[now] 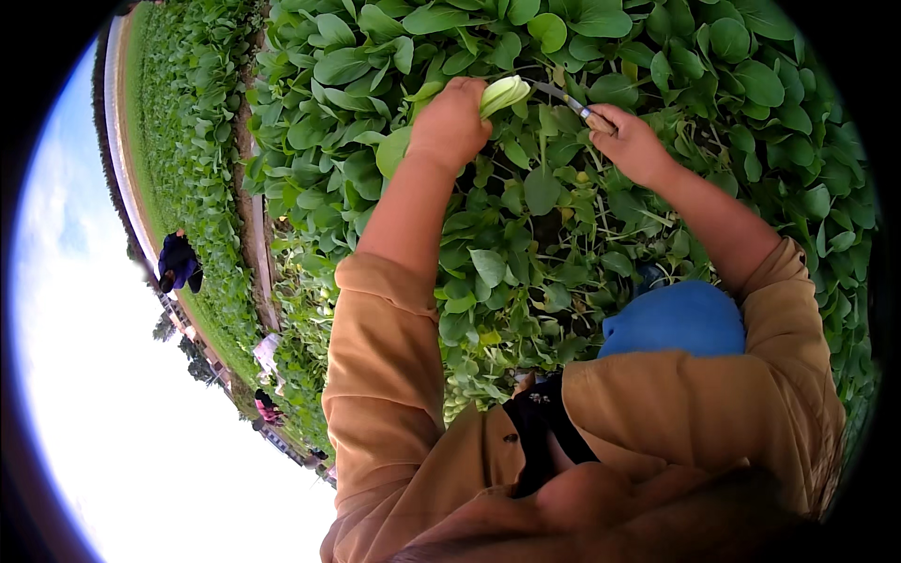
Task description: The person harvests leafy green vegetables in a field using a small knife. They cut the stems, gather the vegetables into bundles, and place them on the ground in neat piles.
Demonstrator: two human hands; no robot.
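My left hand (454,123) is closed around a leafy green vegetable (505,95), whose pale stalk base points right out of my fist; its leaves are largely hidden behind the hand. In my right hand (623,141) is a knife (574,104) with a wooden handle, a metal collar and a narrow blade. The blade points up and left towards the stalk base, and whether its thin tip touches the stalk I cannot tell. Broad-leaved green plants (542,190) lie below and between both hands.
Dense leafy plants (760,77) surround the hands. My blue-clad knee (676,320) is at lower right. A narrow dirt furrow (257,246) runs between beds at left. A person in dark clothes (178,264) bends over the far bed; another in pink (269,409) is farther down. A whitish bag (267,354) lies near the furrow.
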